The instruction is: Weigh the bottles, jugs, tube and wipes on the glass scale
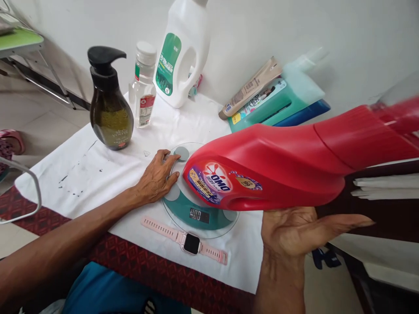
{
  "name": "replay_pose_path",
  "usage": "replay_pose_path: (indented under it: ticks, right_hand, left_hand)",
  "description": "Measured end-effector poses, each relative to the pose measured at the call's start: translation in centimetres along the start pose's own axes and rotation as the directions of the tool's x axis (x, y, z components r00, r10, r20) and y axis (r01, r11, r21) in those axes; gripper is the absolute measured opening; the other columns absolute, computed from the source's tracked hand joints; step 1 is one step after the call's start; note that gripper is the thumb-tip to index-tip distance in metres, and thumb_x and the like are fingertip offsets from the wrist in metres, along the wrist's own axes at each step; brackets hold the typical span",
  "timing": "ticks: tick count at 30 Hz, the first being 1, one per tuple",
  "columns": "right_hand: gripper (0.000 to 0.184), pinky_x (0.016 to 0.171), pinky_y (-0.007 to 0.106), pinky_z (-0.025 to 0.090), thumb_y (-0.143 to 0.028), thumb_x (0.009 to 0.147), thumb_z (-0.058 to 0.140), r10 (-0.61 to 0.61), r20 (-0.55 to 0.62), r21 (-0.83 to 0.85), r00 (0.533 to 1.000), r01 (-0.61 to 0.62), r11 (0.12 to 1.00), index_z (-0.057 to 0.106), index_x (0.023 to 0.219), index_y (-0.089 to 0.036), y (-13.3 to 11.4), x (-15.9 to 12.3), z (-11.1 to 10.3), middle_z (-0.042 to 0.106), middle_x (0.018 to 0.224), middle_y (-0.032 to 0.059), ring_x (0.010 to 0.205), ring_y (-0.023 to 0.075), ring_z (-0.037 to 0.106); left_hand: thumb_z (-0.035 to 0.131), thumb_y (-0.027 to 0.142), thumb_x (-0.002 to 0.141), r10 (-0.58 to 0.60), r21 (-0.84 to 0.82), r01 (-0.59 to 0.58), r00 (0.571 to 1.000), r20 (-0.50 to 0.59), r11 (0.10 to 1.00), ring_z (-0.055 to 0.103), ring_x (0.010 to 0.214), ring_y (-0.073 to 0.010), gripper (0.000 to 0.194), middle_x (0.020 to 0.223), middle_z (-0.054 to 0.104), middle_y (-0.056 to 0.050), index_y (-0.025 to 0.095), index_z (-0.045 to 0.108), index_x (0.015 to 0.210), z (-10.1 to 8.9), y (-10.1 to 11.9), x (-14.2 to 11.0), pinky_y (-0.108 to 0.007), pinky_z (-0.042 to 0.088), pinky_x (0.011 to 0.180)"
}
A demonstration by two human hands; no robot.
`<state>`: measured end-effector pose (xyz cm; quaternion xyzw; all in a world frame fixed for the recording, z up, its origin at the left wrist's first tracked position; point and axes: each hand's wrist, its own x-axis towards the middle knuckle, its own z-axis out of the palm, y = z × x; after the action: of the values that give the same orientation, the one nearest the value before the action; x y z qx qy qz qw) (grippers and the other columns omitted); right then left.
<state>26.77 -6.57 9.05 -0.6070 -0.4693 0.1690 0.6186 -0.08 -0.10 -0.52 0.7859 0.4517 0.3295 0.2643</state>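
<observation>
My right hand (294, 231) is palm up beneath a large red OMO detergent bottle (268, 165), supporting it with the thumb stretched out to the side. The bottle hides the other fingers. It lies tilted, almost level, its base over a round glass digital scale (176, 209) and its neck toward the right edge. My left hand (160, 174) rests at the scale's left rim, thumb and index finger apart on the glass beside the bottle's base. The scale's display is lit. Just in front of the scale lies a pink-strapped smartwatch (191, 243).
Behind stand a dark pump bottle (111, 109), a clear bottle (145, 87) and a white detergent jug (181, 52). A tan tube (252, 87) and a green bottle (294, 96) lean by the wall. White cloth (81, 174) covers the table.
</observation>
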Motion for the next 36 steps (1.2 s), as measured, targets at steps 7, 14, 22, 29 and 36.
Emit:
replay_pose_path:
  ticks: [7,14,22,29,36]
  right_hand:
    - [0.071,0.036,0.026,0.033,-0.093,0.075,0.057,0.295,-0.278,0.100,0.914,-0.278,0.955,0.047,0.053,-0.026,8.1,-1.6,-2.7,0.040,0.043,-0.0039,0.040,0.0124,0.039]
    - [0.052,0.038,0.019,0.027,-0.051,0.074,0.080,0.322,-0.246,0.141,0.914,-0.295,0.945,0.042,0.051,-0.023,9.9,-2.1,-2.9,0.039,0.042,-0.0079,0.039,0.0059,0.033]
    - [0.044,0.040,0.019,0.029,-0.039,0.075,0.078,0.297,-0.236,0.100,0.925,-0.281,0.955,0.045,0.050,-0.022,10.5,-2.3,-3.3,0.041,0.041,-0.0074,0.039,0.0063,0.036]
    - [0.049,0.040,0.018,0.027,-0.035,0.071,0.082,0.254,-0.234,0.049,0.938,-0.250,0.967,0.041,0.047,-0.021,10.8,-2.4,-3.3,0.037,0.042,-0.0088,0.040,0.0046,0.032]
    - [0.048,0.042,0.018,0.026,-0.034,0.071,0.081,0.227,-0.210,0.017,0.951,-0.228,0.973,0.042,0.047,-0.021,11.1,-2.5,-3.4,0.038,0.043,-0.0080,0.042,0.0043,0.032]
  left_hand:
    - [0.051,0.038,0.104,0.007,0.038,-0.007,1.000,0.021,0.999,0.057,0.124,-0.0309,0.046,0.141,0.045,-0.015,0.022,0.048,0.147,-0.1,0.0,0.1,-0.059,0.055,0.106]
    - [0.050,0.043,0.104,-0.014,0.073,0.011,0.999,0.040,0.997,0.058,0.124,-0.0310,0.051,0.143,0.043,-0.016,0.020,0.048,0.150,-0.3,0.1,0.3,-0.059,0.058,0.102]
    - [0.051,0.042,0.104,-0.011,0.073,0.007,0.999,0.047,0.997,0.058,0.125,-0.0308,0.051,0.141,0.044,-0.016,0.019,0.050,0.149,-0.4,0.2,0.4,-0.061,0.054,0.108]
    - [0.051,0.042,0.104,-0.013,0.052,0.011,0.999,0.051,0.999,0.059,0.121,-0.0290,0.051,0.143,0.043,-0.016,0.019,0.051,0.149,-0.4,0.4,0.4,-0.057,0.056,0.106]
    - [0.051,0.042,0.104,0.001,0.050,-0.003,0.999,0.040,0.999,0.059,0.122,-0.0298,0.052,0.143,0.044,-0.017,0.017,0.051,0.149,-0.4,0.4,0.3,-0.058,0.056,0.107]
